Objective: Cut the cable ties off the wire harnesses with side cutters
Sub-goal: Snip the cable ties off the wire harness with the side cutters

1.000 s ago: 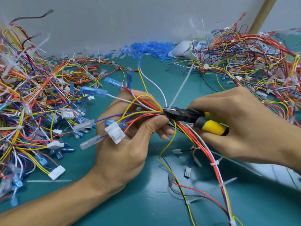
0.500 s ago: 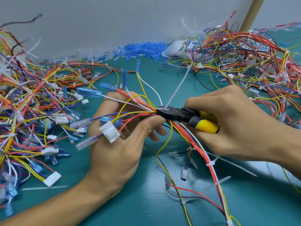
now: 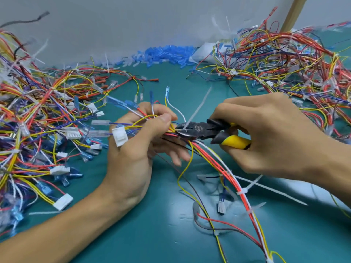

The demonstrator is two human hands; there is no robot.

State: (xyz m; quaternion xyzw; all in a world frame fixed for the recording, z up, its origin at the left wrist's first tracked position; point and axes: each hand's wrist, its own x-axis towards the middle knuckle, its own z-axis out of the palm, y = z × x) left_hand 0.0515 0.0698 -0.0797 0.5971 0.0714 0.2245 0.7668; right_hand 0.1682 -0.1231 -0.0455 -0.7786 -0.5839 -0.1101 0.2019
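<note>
Your left hand (image 3: 136,149) pinched the wire harness (image 3: 218,158) above the green mat (image 3: 152,224); your right hand (image 3: 275,137) squeezed yellow-handled side cutters (image 3: 201,130), steel jaws apparently nearly closed on a stiff white cable tie (image 3: 199,105); biting too deep could have nicked the thin, glossy wire insulation.

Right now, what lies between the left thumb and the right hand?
In the head view, the side cutters, their jaws at a white cable tie on the wire harness.
</note>
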